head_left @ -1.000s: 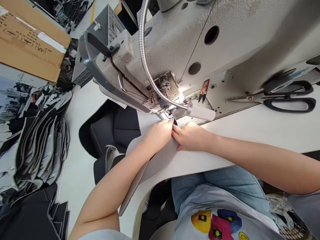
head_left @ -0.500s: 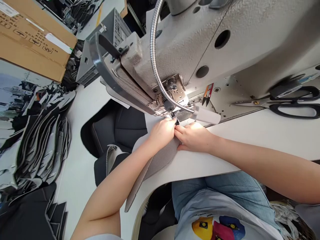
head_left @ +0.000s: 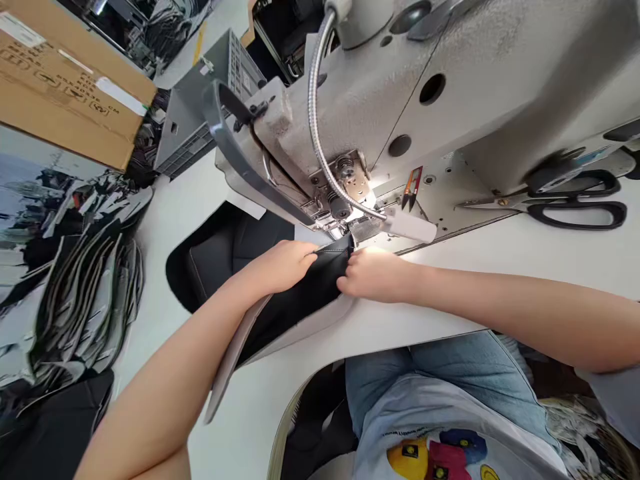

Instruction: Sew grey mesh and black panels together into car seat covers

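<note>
My left hand (head_left: pixel 281 265) rests on the edge of a black fabric panel (head_left: pixel 295 300), fingers curled and pressed onto its top seam edge. My right hand (head_left: pixel 371 275) pinches the same panel from the right, close to the presser foot (head_left: pixel 345 235) of the grey industrial sewing machine (head_left: pixel 400 100). The panel shows its black face with a pale grey backing along its lower rim, and it trails off the front edge of the white table (head_left: pixel 500 267). A small lamp on a flexible metal neck (head_left: pixel 405 225) lights the needle area.
Black-handled scissors (head_left: pixel 575 203) lie on the machine bed at the right. Orange thread snips (head_left: pixel 413 183) sit behind the lamp. A sewn dark seat cover (head_left: pixel 225 250) lies left of the needle. Stacks of cut pieces (head_left: pixel 75 293) and a cardboard box (head_left: pixel 65 87) are at the left.
The panel has been turned over, its black face now up where the grey mesh side showed. My left hand has shifted left along its edge.
</note>
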A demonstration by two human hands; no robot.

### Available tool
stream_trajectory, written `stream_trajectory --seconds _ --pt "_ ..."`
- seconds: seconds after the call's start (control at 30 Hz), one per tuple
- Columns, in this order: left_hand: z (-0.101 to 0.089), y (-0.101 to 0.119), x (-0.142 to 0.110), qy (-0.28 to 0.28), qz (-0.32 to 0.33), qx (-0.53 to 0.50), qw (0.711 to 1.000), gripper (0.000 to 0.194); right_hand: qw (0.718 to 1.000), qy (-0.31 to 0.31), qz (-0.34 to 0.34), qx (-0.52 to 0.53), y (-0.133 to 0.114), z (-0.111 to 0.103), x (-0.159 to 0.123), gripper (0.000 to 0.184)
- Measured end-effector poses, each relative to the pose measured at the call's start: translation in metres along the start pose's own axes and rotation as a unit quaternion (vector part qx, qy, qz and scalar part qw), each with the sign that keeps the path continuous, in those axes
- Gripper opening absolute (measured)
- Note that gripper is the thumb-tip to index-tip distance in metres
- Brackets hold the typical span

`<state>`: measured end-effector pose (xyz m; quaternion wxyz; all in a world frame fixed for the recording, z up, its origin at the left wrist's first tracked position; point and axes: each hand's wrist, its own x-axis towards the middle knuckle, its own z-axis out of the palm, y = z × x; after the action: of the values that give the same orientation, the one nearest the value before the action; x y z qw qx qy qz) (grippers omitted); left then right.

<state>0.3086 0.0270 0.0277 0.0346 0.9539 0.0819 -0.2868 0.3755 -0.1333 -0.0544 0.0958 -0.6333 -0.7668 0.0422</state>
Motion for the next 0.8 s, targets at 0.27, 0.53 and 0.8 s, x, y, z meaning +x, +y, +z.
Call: stream_trajectory --seconds 0.27,0.53,0.8 --pt "0.02 0.048 0.012 0.02 0.01 0.078 0.997 0.033 0.995 0.062 -0.068 -0.05 -0.019 0.039 0.034 0.027" --pt "0.044 0.049 0.003 0.025 -0.014 0.189 0.982 0.055 0.978 0.18 -0.015 -0.101 -0.021 0.043 -0.02 0.027" --pt "0.05 0.05 0.008 0.056 -0.029 0.182 0.981 0.05 0.981 0.165 0.011 -0.107 -0.027 0.04 -0.017 0.025"
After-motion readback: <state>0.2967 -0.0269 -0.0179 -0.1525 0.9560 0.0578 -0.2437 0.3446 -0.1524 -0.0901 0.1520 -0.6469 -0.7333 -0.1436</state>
